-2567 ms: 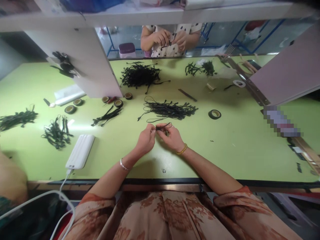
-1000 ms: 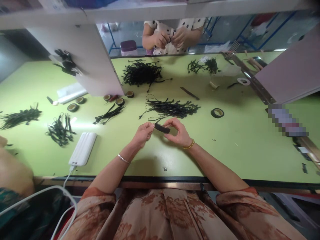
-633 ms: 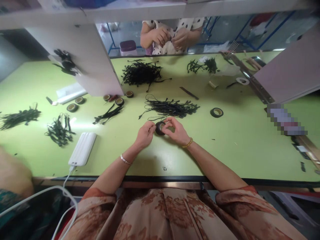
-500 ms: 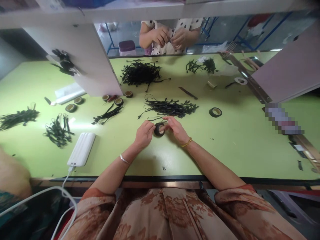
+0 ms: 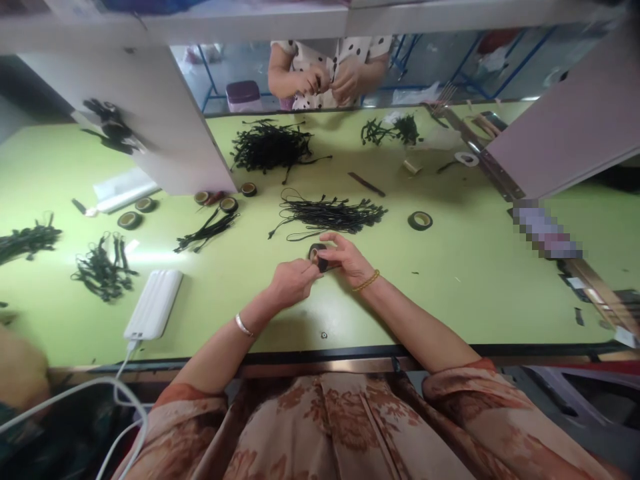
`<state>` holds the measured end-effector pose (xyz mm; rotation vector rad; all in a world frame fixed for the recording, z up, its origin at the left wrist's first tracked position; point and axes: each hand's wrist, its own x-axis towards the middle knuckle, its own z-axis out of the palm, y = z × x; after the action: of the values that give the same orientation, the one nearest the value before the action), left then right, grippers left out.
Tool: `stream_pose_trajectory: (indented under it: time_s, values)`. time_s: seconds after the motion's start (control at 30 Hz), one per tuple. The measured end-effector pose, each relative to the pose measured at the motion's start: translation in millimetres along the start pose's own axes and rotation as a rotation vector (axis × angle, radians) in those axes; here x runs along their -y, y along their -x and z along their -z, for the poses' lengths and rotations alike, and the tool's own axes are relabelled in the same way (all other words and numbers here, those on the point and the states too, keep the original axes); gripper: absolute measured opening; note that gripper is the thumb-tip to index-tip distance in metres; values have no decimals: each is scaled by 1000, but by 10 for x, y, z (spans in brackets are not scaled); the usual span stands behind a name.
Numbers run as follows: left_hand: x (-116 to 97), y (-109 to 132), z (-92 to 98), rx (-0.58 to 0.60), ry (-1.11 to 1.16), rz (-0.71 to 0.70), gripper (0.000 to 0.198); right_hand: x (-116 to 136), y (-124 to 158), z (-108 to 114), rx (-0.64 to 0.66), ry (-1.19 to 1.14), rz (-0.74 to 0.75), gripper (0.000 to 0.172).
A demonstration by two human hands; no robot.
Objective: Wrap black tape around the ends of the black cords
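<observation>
A black tape roll (image 5: pixel 317 252) is between my two hands, in front of a pile of thin black cables (image 5: pixel 333 215). My right hand (image 5: pixel 347 259) grips the roll, with fingers at its hole. My left hand (image 5: pixel 295 280) is closed at the roll's lower left side, its fingers pinched; what they pinch is too small to make out. A thin dark strip or cable runs beneath the right fingers. Another tape roll (image 5: pixel 420 221) lies to the right of the cables.
Black cable bundles (image 5: pixel 270 145) lie at the back, others at the left. A white power bank (image 5: pixel 153 305) with a cable is near the left front. Panels (image 5: pixel 193 127) stand at both sides. A person's hands (image 5: pixel 345 81) work across the table. A dark strip (image 5: pixel 367 184) lies behind the cables.
My left hand has moved down and round the near side of the tape roll. The roll looks turned in my right fingers. The whole view has shifted slightly.
</observation>
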<state>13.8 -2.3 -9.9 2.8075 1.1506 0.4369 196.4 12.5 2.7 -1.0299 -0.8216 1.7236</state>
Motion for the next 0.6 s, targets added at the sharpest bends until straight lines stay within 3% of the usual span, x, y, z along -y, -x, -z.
stream_pose_trajectory:
  time_s: [0.13,0.27,0.33,0.5,0.6]
  values:
    - [-38,-29,40,118,6,121,33,17,28,-4,-38,2,131,53]
    - [-20,-60,45,162,139,358,30,69,47,23,4,13,255,47]
    - [20,-74,16,89,342,478,30,99,58,54,52,53,308,46]
    - [113,-106,-27,-206,1137,706,41,125,83,108,190,285,412,44]
    - [111,-118,22,-261,1475,843,48,100,88,90,221,441,499,39]
